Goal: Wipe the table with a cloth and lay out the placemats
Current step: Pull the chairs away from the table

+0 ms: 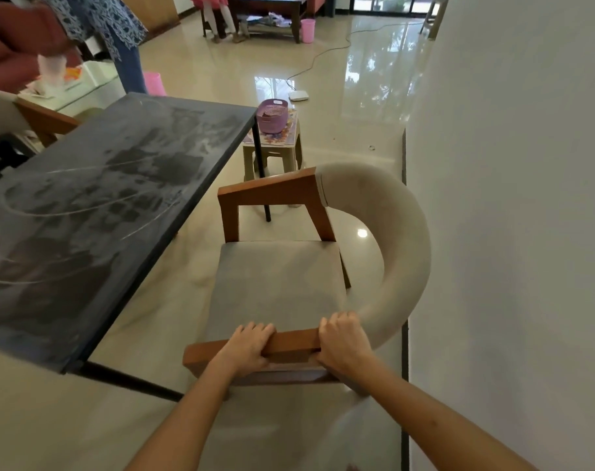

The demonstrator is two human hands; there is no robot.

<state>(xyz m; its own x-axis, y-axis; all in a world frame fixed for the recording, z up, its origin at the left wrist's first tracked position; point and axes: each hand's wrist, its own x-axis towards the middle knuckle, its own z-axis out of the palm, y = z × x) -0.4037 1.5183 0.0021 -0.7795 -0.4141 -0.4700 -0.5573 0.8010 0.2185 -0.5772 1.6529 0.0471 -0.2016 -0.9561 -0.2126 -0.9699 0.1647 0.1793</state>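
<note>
A: Where are the hands?

B: Both are low in the centre of the frame, on the near wooden armrest (291,345) of an armchair (275,287). The left hand (248,346) has its fingers (255,329) curled over the top of the rail, holding it. The right hand (343,341) grips the same rail just to the right, fingers wrapped round it, next to where the wood meets the padded, curved backrest (394,246).

A: And the tabletop?

B: The dark tabletop (95,212) fills the left of the frame, apart from the chair, with pale floor (174,294) between them. Its surface shows grey smears and thin, curved streaks.

A: Any cloth or placemats?

B: No cloth that I can make out. Above the centre of the frame a beige plastic stool (272,154) stands just past the table's far corner. A flat, patterned mat (286,136) lies on it, perhaps a placemat, though it is too small to be sure. A purple basket (272,115) sits on top of that mat.

A: What else?

B: A white wall (510,198) runs down the right side. In the upper left a person in blue patterned clothing (109,18) stands beside a glass side table (75,86) with a blurred clear cup (51,71). Pink bins (308,30) stand on the floor at the top, near a wooden coffee table (269,11).
</note>
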